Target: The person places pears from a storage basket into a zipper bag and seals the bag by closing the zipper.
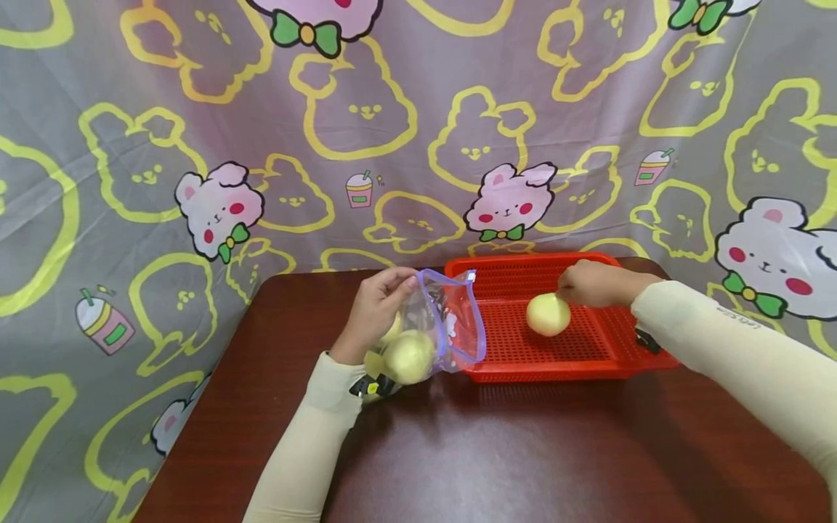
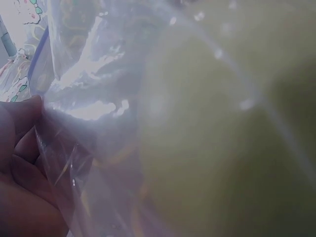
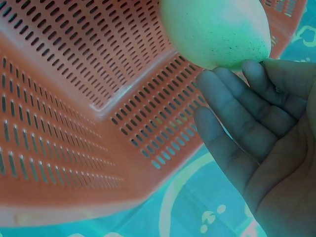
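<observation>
My left hand (image 1: 375, 309) pinches the edge of a clear zip bag (image 1: 479, 327) with a purple rim, and its mouth hangs open toward the right. Inside the bag lie pale yellow-green round fruits, pear-like in look; one fruit (image 1: 410, 357) shows plainly and fills much of the left wrist view. With thumb and fingertips my right hand (image 1: 598, 283) pinches another such fruit (image 1: 548, 314) by its stem end, over the red plastic basket (image 1: 543, 373). In the right wrist view, this fruit (image 3: 217, 29) hangs from the fingertips, apart from the basket wall.
The slotted basket stands at the back of a dark reddish-brown table (image 1: 523, 450), right beside the bag. Behind the table hangs a grey cloth (image 1: 405, 65) with cartoon prints. A black wrist strap (image 1: 373, 385) sits on the left sleeve.
</observation>
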